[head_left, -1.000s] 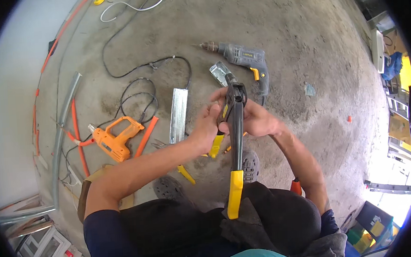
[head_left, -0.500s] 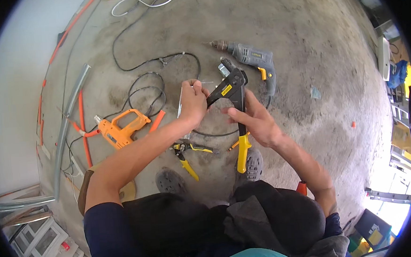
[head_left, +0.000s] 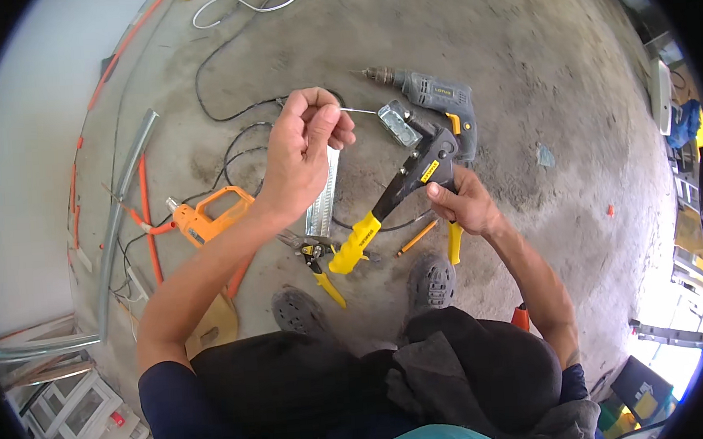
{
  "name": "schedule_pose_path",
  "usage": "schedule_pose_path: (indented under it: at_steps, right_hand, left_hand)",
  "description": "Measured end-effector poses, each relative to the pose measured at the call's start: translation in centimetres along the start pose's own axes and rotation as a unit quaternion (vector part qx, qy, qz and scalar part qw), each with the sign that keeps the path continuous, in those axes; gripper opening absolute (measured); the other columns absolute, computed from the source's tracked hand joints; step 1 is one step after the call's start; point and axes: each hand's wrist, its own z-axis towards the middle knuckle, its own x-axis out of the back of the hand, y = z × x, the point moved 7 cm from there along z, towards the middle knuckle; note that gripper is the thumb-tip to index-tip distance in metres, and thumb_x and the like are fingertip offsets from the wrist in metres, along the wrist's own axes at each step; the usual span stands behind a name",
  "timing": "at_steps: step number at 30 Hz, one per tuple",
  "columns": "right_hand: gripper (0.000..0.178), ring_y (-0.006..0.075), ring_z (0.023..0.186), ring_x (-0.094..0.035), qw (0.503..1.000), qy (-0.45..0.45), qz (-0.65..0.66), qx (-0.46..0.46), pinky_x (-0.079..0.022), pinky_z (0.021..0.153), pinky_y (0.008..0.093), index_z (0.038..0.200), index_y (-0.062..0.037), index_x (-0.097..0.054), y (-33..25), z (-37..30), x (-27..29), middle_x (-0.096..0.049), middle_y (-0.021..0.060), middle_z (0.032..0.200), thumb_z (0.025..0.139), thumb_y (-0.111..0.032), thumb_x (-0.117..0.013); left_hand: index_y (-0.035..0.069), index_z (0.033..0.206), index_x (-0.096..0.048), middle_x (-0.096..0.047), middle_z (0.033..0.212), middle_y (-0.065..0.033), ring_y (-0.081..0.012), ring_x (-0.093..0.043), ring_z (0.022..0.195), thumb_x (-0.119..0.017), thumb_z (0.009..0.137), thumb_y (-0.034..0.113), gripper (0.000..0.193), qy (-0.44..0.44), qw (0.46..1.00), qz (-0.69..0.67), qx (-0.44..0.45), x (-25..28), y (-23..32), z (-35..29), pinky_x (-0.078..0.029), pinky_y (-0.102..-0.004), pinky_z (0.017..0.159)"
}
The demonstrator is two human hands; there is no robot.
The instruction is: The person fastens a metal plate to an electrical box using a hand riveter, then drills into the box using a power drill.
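One pin [head_left: 358, 110]: jutting right from left hand [head_left: 303, 154], clamped between thumb and fingertips.
Riveter [head_left: 412, 181]: in right hand [head_left: 474, 205], clasped between thumb and mostly hidden fingers.

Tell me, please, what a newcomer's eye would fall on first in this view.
Probably the black tool with yellow handles, in the right hand near the middle. To its left, the left hand pinches a thin pale rod. Beyond lies a grey drill; at left, partly behind the left forearm, an orange heat gun.
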Motion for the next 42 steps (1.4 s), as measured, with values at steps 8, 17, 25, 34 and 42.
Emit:
schedule_pose_path:
  at_steps: [8,17,25,34,42]
  right_hand:
    - [0.034,0.005,0.058,-0.045,0.997,-0.056,-0.046,0.01,-0.035,0.05,0.0248,0.11,-0.0049,-0.062,0.1,-0.2,-1.3,-0.051,-0.0056,0.069,0.099,-0.037,-0.069]
    - [0.035,0.0059,0.058,-0.046,0.997,-0.063,-0.027,0.019,-0.036,0.05,0.025,0.111,-0.004,-0.062,0.5,-0.1,-1.2,-0.051,-0.005,0.068,0.099,-0.036,-0.069]
    - [0.034,0.0056,0.058,-0.046,0.998,-0.061,-0.019,0.015,-0.036,0.051,0.0244,0.112,-0.0046,-0.062,0.4,-0.2,-1.1,-0.052,-0.0049,0.07,0.099,-0.035,-0.069]
    - [0.034,0.0054,0.058,-0.045,0.998,-0.063,-0.003,0.019,-0.035,0.051,0.0245,0.112,-0.0047,-0.062,0.2,-0.4,-1.1,-0.051,-0.0052,0.07,0.098,-0.035,-0.07]
    - [0.035,0.0051,0.058,-0.045,0.998,-0.06,-0.001,0.022,-0.035,0.05,0.024,0.114,-0.0047,-0.062,0.3,-0.6,-1.1,-0.051,-0.0058,0.071,0.098,-0.035,-0.071]
  left_hand:
    - [0.002,0.109,-0.054,-0.064,0.094,-0.0046,-0.0099,-0.062,0.084,-0.051,0.109,0.018,0.017,-0.049,0.998,0.026,0.015,-1.5,0.6,-0.1,-0.05,-0.0255,0.076]
    - [0.002,0.109,-0.054,-0.065,0.095,-0.005,-0.01,-0.062,0.086,-0.051,0.109,0.021,0.02,-0.063,0.997,0.034,0.021,-1.5,0.2,-0.4,-0.049,-0.0254,0.076]
    - [0.002,0.109,-0.054,-0.064,0.094,-0.0047,-0.01,-0.062,0.086,-0.05,0.109,0.022,0.02,-0.073,0.996,0.045,0.02,-1.6,0.2,-0.6,-0.049,-0.0251,0.076]
    - [0.001,0.105,-0.052,-0.062,0.088,-0.0041,-0.0104,-0.06,0.081,-0.049,0.109,0.018,0.017,-0.052,0.998,0.046,0.01,-1.9,0.4,-0.7,-0.049,-0.0265,0.074]
    - [0.001,0.106,-0.052,-0.062,0.088,-0.0039,-0.01,-0.06,0.081,-0.049,0.109,0.019,0.018,-0.052,0.997,0.052,-0.005,-2.1,0.7,-0.8,-0.049,-0.0261,0.074]
